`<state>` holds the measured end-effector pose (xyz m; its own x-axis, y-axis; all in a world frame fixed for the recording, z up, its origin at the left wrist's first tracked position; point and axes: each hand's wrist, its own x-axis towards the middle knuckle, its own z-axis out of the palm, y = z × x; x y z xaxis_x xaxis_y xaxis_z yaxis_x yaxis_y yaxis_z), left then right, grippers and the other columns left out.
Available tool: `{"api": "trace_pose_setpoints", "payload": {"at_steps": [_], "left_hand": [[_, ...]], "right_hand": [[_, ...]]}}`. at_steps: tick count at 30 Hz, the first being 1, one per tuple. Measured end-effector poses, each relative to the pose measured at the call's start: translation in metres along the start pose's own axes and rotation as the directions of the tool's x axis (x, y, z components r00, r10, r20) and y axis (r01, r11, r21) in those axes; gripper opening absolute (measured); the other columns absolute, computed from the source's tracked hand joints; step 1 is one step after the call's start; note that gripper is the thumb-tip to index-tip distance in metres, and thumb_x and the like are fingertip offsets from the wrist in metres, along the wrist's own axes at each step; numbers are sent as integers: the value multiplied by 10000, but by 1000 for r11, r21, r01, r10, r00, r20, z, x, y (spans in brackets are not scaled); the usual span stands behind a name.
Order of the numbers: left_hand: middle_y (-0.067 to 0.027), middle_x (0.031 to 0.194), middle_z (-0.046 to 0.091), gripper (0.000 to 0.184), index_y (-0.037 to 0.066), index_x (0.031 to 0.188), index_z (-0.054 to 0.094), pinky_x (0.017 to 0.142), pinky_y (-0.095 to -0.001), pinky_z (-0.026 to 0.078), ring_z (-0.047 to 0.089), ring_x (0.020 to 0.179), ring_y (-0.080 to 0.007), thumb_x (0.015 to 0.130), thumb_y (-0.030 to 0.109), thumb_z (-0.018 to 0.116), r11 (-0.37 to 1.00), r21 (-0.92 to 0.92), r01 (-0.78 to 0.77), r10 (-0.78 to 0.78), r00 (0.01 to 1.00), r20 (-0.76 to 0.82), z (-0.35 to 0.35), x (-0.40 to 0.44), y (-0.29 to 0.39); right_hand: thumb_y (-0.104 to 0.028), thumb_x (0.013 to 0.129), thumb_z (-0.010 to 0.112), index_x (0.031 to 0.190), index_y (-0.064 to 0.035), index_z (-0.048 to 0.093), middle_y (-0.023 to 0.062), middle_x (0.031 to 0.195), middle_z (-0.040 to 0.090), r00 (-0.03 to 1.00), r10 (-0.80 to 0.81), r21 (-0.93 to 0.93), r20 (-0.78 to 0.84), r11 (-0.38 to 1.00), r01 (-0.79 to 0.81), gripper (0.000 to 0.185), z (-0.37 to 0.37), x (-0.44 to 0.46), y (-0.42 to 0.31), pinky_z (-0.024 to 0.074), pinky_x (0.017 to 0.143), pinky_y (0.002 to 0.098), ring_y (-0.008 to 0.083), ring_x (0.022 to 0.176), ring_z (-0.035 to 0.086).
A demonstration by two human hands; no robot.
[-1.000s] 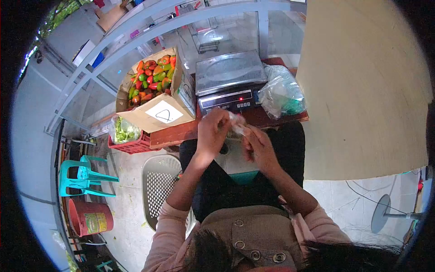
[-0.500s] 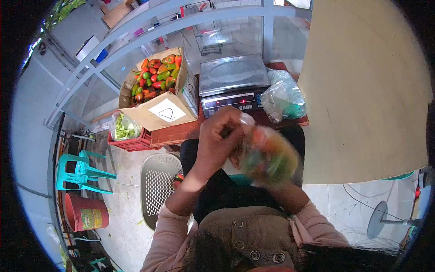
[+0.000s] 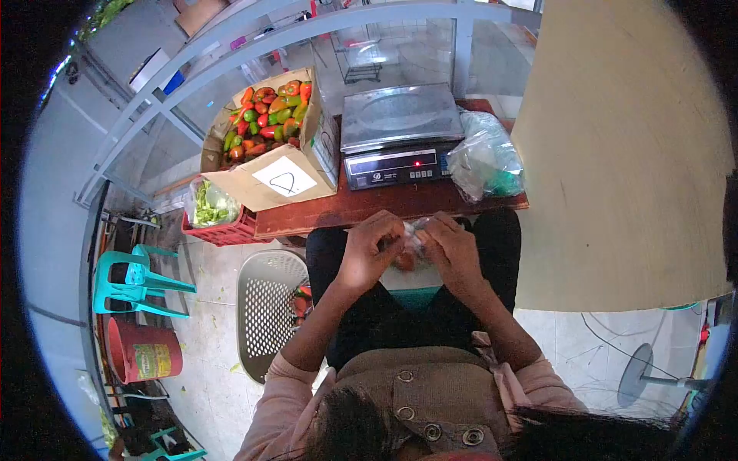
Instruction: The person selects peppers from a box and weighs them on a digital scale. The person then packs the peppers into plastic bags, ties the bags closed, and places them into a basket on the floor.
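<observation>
Both left hand (image 3: 372, 252) and right hand (image 3: 455, 252) pinch the clear bag (image 3: 415, 232) directly between them, neither nearer, its long axis unclear.

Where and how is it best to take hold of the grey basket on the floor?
Take the basket by its rim, on the long left side, from above. The top opens upward, so fingers can probably hook over that edge; the right side is close to the left leg, with red peppers inside there.
</observation>
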<state>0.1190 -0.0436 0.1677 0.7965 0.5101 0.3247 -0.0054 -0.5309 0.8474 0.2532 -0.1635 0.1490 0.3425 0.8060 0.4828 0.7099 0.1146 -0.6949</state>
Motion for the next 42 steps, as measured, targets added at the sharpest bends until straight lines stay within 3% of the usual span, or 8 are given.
{"api": "trace_pose_setpoints", "payload": {"at_steps": [6, 12, 17, 22, 29, 32, 35, 42], "left_hand": [[-70, 781, 551, 160, 15, 791, 568, 669, -321, 450, 564, 735, -220, 737, 35, 717, 987, -3, -160, 158, 973, 170, -20, -5, 64], [-64, 832, 598, 156, 24, 808, 600, 703, -331, 460, 591, 765, -229, 727, 59, 729, 956, -130, -264, 287, 934, 213, -22, -5, 90], [-42, 839, 619, 99, 25, 848, 607, 703, -299, 458, 591, 787, -153, 788, 31, 687, 969, -179, -173, 184, 982, 50, -6, 4, 77], [-3, 831, 597, 34, 24, 891, 577, 558, -208, 425, 531, 637, -51, 887, 38, 607, 846, -512, 147, -327, 903, -280, 18, 5, 29], [-50, 773, 561, 104, -4, 792, 566, 523, -238, 436, 534, 594, -92, 809, -11, 668, 981, -149, 125, -182, 858, -480, 42, -14, -43], [-78, 784, 570, 99, -11, 804, 571, 565, -271, 455, 566, 650, -136, 788, -25, 667, 990, 101, 95, -47, 913, -404, 29, -21, -38], [-86, 787, 574, 107, -9, 823, 575, 589, -291, 462, 578, 690, -160, 776, -27, 670, 992, 110, 62, -22, 944, -330, 20, -25, -40], [-84, 791, 581, 157, 7, 828, 575, 617, -312, 466, 586, 699, -193, 734, -8, 700, 996, 38, 78, -63, 952, -299, 22, -34, -39]], "right_hand": [[-169, 830, 616, 881, 31, 597, 110, 917, 571, 944, -317, 218, 93, 931, 291, 207, -48, 32, -21, 453, 685, 357, 243, 784, 564], [-284, 874, 613, 840, 35, 614, 110, 922, 586, 863, -325, 708, 388, 704, -53, 321, -69, 40, -23, 472, 740, 324, 219, 847, 590], [-335, 875, 604, 994, -45, 605, 55, 942, 588, 917, 244, 818, 316, 420, -394, 313, -5, -3, -24, 489, 740, 289, 187, 846, 576], [-297, 908, 564, 963, -70, 582, 41, 804, 606, 596, 224, 409, 771, -892, -194, 234, 85, -18, 6, 517, 622, 282, 178, 709, 610], [-275, 962, 501, 830, -92, 560, 8, 657, 565, 702, 410, 812, 583, -316, -490, 234, 82, -28, 24, 421, 442, 231, 102, 503, 528], [-234, 955, 502, 829, -49, 561, 38, 679, 570, 719, 573, 631, 393, 401, -664, 231, 58, -21, 1, 439, 487, 288, 176, 540, 552], [-194, 926, 526, 845, 1, 557, 80, 692, 550, 977, 178, 136, -119, 977, -162, 213, 60, -14, 4, 444, 556, 365, 277, 590, 553], [-142, 898, 564, 830, 31, 554, 88, 669, 496, 980, 191, 221, -63, 960, -173, 186, 51, -4, 10, 423, 604, 361, 257, 617, 523]]}}
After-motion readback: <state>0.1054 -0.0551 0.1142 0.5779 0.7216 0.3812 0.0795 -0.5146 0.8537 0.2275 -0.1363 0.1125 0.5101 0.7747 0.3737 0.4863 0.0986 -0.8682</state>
